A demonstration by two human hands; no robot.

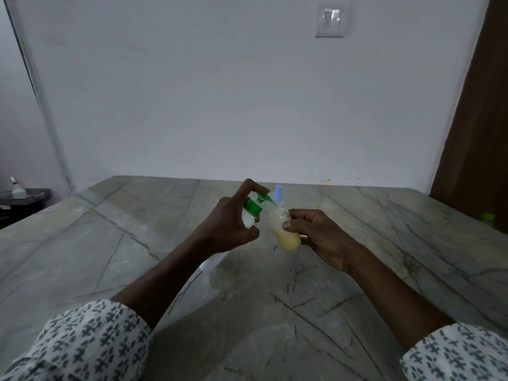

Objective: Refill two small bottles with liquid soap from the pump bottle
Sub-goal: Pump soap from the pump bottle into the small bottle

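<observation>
Left grip: the left hand is clenching the white pump bottle around its neck, with the forefinger riding on top of the green pump head.
Right grip: the right hand is grasping a small clear bottle by its side, tilted, its mouth sitting right at the green spout.
Where stuff is: both bottles are being held up off the marble bench, roughly mid-frame. The small one is looking about half full of yellowish soap.
Second bottle: something with a blue cap is poking up just behind the two, probably the other small bottle, but I can't tell whether it's filled.
Far right: a green-topped thing is sitting by the bench edge, too cut off to identify.
Step, I reckon: pumping soap into bottle one.
Doing it well: keeping the spout tip inside the mouth, pressing slow full strokes, and letting each squirt slide down before the next. Thick soap is going to string, so pausing before pulling away.
Watch out: the opening is narrow, so any wobble is sending soap down the outside.
</observation>
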